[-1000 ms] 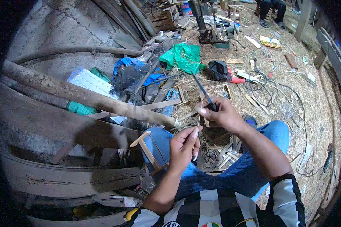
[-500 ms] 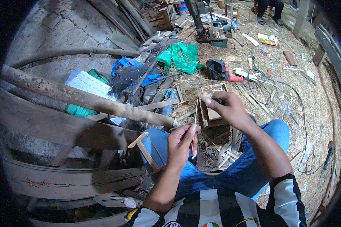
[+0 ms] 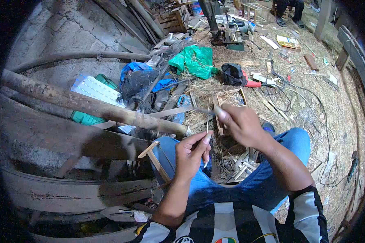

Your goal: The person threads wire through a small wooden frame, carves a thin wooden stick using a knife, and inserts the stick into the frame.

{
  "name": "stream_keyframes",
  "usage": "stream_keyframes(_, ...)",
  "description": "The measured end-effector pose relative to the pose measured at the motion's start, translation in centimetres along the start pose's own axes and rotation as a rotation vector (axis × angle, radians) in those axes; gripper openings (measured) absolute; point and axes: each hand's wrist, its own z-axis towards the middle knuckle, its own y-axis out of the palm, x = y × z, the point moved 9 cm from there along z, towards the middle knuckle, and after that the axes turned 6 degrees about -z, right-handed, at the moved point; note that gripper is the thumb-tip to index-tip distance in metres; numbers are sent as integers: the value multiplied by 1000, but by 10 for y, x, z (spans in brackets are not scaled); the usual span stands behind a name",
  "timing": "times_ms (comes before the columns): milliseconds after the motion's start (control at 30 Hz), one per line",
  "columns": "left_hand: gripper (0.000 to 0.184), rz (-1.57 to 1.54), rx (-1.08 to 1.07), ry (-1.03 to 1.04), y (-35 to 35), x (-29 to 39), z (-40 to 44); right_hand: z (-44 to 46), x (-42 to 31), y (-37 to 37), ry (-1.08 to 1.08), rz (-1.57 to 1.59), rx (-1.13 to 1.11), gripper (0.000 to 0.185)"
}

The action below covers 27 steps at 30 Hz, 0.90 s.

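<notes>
My left hand (image 3: 192,156) pinches a thin pale wooden stick (image 3: 208,126) between thumb and fingers. The stick stands nearly upright, its lower end showing beneath my fingers. My right hand (image 3: 243,125) is closed on a dark, narrow knife (image 3: 205,110), partly blurred and its grip hidden in the palm. The blade points left and crosses the upper part of the stick; whether it touches cannot be made out. Just beyond the right hand stands a wooden box (image 3: 220,126) with thin strips in it. Against my left leg leans a small wooden frame (image 3: 159,165) with a cord or thin blade.
A thick pole (image 3: 89,107) and planks (image 3: 81,196) border my left side. Ahead lie a green plastic bag (image 3: 194,60), a red and black power tool (image 3: 239,76) and loose cables (image 3: 312,101). Wood offcuts (image 3: 244,168) lie between my legs. Another person's feet (image 3: 290,22) show at the back.
My right hand has turned over and moved slightly down, bringing the dark blade leftward across the stick. My left hand keeps its hold, lowered and shifted a little left.
</notes>
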Motion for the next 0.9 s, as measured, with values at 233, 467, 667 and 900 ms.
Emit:
stream_keyframes(233,17,33,62,136,-7,18,-3,-17,-32,18,-237,-339,-86,29)
stream_keyframes(467,16,60,107,236,-10,24,-7,-12,-31,14,-267,-364,-48,27)
stream_keyframes(667,20,64,115,152,-13,18,-8,1,-9,2,-134,-375,-25,28)
stream_keyframes(900,20,82,88,231,-15,19,-9,-14,-33,32,-247,-334,-159,31)
